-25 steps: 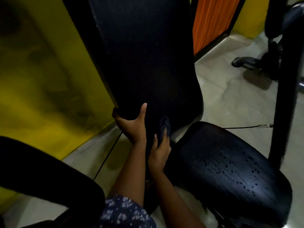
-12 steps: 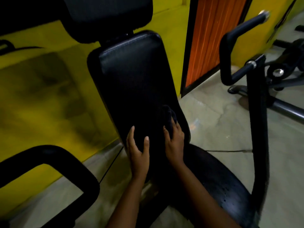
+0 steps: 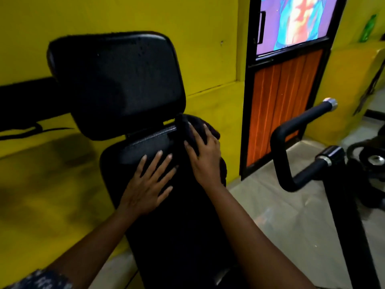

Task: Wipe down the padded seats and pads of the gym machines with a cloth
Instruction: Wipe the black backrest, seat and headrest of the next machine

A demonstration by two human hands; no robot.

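Dark cloth (image 3: 213,133) at top edge of back pad (image 3: 187,236) under straight-fingered right hand (image 3: 205,161); left hand (image 3: 145,188) splayed beside.

Yellow wall (image 3: 208,38) fills the back and left, with a black painted shape (image 3: 25,97) at its left edge. Right of centre is a door in a black frame (image 3: 246,101): orange ribbed lower panel (image 3: 285,105), colourful blurred picture (image 3: 298,21) above. Grey mottled floor (image 3: 281,215) runs along the right side. Over the floor's right part is a curved black handle bar (image 3: 279,147) with a chrome end cap (image 3: 330,103), joined to a black upright post (image 3: 350,236). Dark weight plates (image 3: 373,159) lie at the floor's right edge. A green bottle (image 3: 367,28) is in the top right corner.
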